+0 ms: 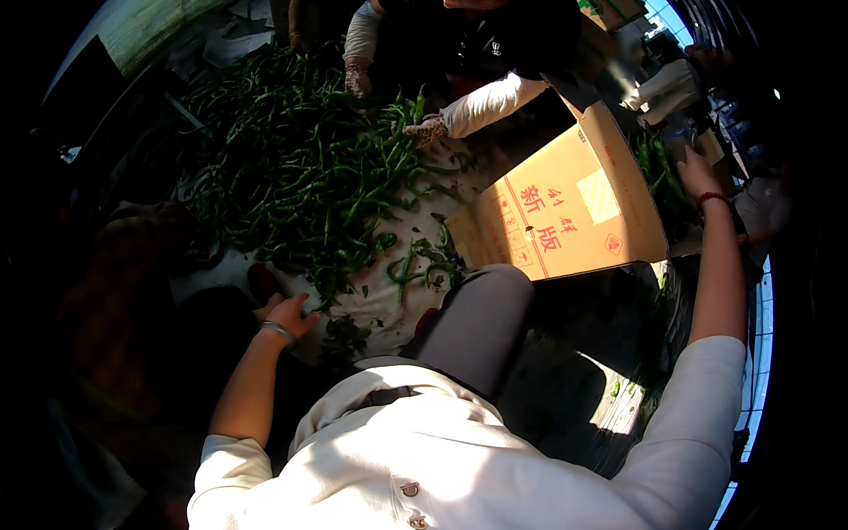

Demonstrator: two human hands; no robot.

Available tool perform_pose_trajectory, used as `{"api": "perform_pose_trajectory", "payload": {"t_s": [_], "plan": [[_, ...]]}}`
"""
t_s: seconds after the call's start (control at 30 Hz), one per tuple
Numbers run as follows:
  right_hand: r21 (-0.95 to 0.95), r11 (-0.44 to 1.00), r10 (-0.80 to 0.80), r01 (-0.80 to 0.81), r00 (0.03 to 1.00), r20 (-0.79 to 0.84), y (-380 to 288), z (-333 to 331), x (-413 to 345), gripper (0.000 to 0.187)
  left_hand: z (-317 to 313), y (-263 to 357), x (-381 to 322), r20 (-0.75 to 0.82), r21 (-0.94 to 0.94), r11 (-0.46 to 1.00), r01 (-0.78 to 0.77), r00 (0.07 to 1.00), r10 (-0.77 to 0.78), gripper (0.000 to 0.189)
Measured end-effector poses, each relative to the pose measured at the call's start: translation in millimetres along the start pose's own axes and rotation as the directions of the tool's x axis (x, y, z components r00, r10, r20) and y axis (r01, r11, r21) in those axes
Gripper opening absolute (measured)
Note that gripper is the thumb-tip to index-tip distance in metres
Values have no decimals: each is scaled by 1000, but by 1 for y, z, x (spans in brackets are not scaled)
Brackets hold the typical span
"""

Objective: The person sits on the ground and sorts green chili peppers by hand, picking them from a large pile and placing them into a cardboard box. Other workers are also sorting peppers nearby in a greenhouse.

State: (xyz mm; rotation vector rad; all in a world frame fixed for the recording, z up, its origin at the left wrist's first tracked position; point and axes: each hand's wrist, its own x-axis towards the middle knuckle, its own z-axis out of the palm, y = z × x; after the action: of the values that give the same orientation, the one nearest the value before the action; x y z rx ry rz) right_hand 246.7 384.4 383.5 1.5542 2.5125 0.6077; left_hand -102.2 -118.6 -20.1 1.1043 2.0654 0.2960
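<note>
A large heap of long green chili peppers (pixel 311 172) lies on a pale sheet (pixel 371 305) before me. My left hand (pixel 288 315) is at the near edge of the heap, fingers apart, with nothing in it. At the right, my right hand (pixel 697 173) reaches to the far side of an open cardboard box (pixel 563 199), by more green peppers (pixel 656 159). Its fingers are partly hidden, and whether it holds any of them cannot be told. The box stands tilted beside my knee, its printed side towards me.
Across the heap, a co-worker's patterned glove (pixel 427 130) touches peppers and the other glove (pixel 358 79) rests at the heap's far edge. Another person's hand shows at the top left. A co-worker's light sleeve (pixel 666 89) is at the upper right, near stacked cartons (pixel 609 13).
</note>
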Motion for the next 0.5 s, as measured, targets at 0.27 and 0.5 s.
{"api": "perform_pose_trajectory", "payload": {"t_s": [0.27, 0.5], "plan": [[687, 349, -452, 637, 757, -472, -232, -37, -140, 34, 37, 6, 15, 304, 45, 998, -40, 952, 25, 63], [640, 764, -513, 76, 675, 531, -357, 230, -103, 44, 110, -14, 34, 437, 77, 997, 30, 897, -61, 63]]}}
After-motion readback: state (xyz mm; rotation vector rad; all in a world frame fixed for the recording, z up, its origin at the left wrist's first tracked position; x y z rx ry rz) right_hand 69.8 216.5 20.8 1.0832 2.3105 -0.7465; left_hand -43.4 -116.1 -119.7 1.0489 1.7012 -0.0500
